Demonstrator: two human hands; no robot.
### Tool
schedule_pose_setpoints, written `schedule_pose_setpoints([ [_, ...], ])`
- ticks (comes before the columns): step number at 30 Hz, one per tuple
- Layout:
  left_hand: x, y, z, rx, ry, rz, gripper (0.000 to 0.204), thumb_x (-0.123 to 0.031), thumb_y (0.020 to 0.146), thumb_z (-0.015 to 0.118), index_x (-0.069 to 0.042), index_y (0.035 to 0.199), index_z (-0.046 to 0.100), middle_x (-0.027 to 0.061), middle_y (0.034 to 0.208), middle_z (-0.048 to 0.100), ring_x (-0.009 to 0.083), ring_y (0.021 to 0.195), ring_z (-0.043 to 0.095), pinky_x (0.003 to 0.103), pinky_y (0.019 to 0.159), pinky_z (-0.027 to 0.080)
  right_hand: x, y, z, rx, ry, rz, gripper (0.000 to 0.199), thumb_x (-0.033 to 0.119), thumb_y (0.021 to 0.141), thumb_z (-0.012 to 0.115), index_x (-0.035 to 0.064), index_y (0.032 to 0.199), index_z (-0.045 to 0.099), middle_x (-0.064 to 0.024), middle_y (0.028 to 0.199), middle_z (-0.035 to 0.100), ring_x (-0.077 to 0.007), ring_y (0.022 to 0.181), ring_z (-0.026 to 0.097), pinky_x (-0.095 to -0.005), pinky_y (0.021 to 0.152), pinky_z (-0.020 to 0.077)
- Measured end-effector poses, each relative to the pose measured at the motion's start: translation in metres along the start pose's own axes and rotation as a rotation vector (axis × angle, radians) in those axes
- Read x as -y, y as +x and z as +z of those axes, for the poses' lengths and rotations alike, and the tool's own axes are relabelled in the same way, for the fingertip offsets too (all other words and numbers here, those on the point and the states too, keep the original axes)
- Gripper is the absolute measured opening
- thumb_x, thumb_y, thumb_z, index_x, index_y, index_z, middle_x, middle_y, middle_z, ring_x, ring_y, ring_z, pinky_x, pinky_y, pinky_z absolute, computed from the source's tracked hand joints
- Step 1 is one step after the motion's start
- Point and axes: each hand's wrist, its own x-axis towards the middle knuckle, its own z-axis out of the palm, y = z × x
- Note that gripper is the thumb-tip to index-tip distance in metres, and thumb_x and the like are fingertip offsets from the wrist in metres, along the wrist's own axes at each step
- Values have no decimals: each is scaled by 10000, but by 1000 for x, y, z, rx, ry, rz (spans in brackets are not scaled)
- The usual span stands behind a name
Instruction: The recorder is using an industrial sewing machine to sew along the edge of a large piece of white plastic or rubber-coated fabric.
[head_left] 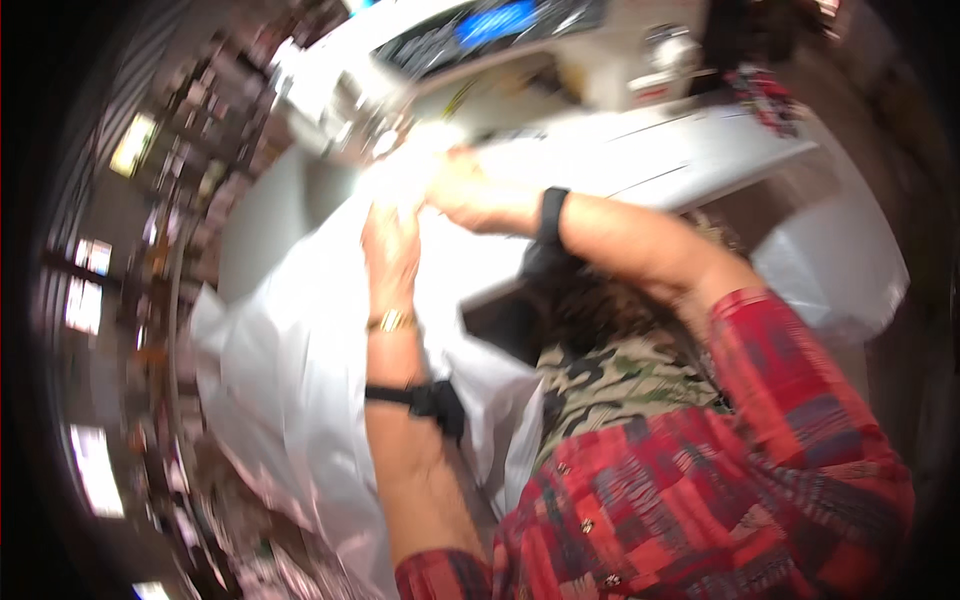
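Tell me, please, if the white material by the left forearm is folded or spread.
Mostly spread: the white material hangs in a broad, rumpled sheet.

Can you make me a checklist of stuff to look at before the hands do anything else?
1. Left hand at the white cloth: ok.
2. Right hand close beside the left: ok.
3. A firm grip by both hands: cannot tell; glare and blur hide it.
4. Red plaid sleeves back from the white machine: ok, they end well short of it.
5. Left wrist bare: not ok, there is a gold-coloured band on it.
6. Cloth smooth all over: not ok, it hangs in folds on the person's left.
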Motion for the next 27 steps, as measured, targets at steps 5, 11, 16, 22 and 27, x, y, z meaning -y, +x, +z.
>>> schedule_pose_setpoints([
  [5, 12, 2, -7, 136, 169, -186, 227, -81, 901, 574, 72, 1066, 603, 206, 1010, 633, 283, 956, 612, 375, 851, 470, 25, -13, -11, 192, -351, -31, 294, 179, 812, 572, 22, 1054, 628, -175, 1129, 606, -313, 1018, 589, -467, 821, 447],
  [11, -19, -41, -22, 27, -395, -409, 415, -82, 957, 535, 158, 1290, 471, 249, 1303, 549, 280, 1234, 528, 348, 1056, 395, 72, -46, -51, 637, -75, 108, 380, 224, 838, 599, -8, 1136, 560, -182, 1142, 576, -318, 1116, 526, -444, 953, 380],
  [16, -107, -131, -42, 42, -292, -361, 448, -24, 860, 635, 38, 1287, 519, 145, 1295, 497, 222, 1152, 520, 344, 964, 435, 129, -130, -81, 278, 270, 130, 407, 247, 881, 616, 16, 1201, 517, -157, 917, 652, -355, 932, 609, -433, 899, 424],
  [22, -150, -206, -45, -24, -5, -435, 600, -78, 826, 669, 32, 1348, 393, 196, 1226, 472, 294, 977, 545, 351, 788, 470, 152, -196, -75, 510, 439, 542, 435, 404, 856, 662, 35, 1068, 572, -187, 897, 680, -383, 832, 652, -433, 723, 502],
  [27, -146, -234, -49, 59, 275, -382, 468, -69, 785, 650, 14, 1210, 472, 197, 1113, 502, 380, 1029, 520, 440, 882, 433, 146, -203, -64, 551, 775, 730, 295, 276, 841, 643, 12, 971, 674, -126, 763, 664, -174, 705, 623, -338, 667, 480],
])
